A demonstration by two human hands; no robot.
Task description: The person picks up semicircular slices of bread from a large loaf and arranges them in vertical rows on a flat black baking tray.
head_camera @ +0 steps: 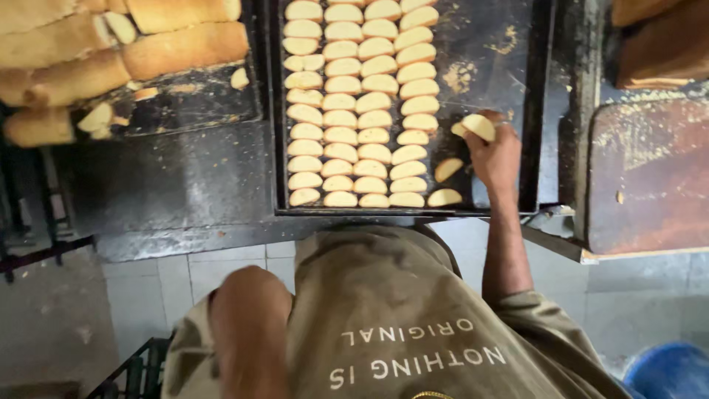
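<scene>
Right hand laying bread slices on a dark baking tray

The right hand point(493, 154) reaches over the black baking tray point(538, 111), fingers closed on a pale bread slice point(476, 125) beside four neat columns of slices point(358, 103). Two loose slices point(447, 183) lie just below it. The left hand's fingers are out of view. Whole loaves point(118, 52) sit on the worktop point(177, 185) at left.

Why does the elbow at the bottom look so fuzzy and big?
In the head view, the left arm sits close to the lens, so it blurs and looms; the bread slices on the dark tray and the right hand stay sharper, in soft, even light.
</scene>
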